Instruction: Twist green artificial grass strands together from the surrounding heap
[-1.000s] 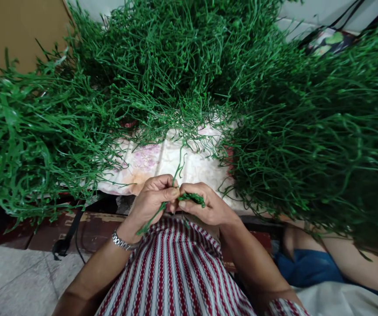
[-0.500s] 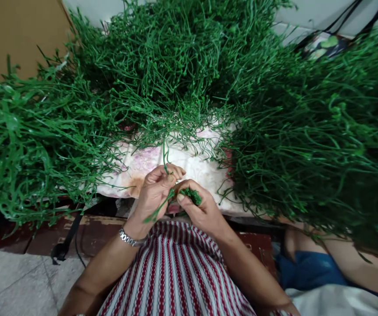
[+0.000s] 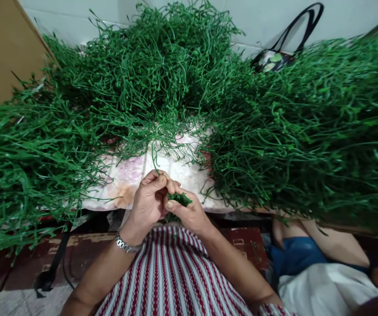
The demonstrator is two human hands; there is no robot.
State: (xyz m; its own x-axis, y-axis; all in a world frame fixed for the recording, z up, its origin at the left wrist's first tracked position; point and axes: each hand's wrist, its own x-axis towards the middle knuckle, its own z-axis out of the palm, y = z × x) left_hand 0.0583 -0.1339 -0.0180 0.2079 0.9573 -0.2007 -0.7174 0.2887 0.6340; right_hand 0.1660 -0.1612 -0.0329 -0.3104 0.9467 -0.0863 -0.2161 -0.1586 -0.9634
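Observation:
My left hand (image 3: 147, 196), with a metal watch on its wrist, pinches a thin green plant-like stem (image 3: 155, 159) between thumb and fingertips. The stem's free end points away from me, over a floral cloth (image 3: 162, 163). Close against it, my right hand (image 3: 189, 211) is curled round a small clump of green pieces (image 3: 180, 199), its thumb pressing on them. The fingertips of both hands meet near the cloth's front edge, and what lies between them is partly hidden.
Heaps of similar green stems lie at the left (image 3: 27, 162), back (image 3: 162, 66) and right (image 3: 301, 131). A bag with black handles (image 3: 272, 59) leans by the wall. Another person's bare leg (image 3: 335, 245) and blue clothing show at the lower right.
My view has swung to the right. The green piece that hung down across my left wrist no longer shows there. My hands have come closer together, each still gripping.

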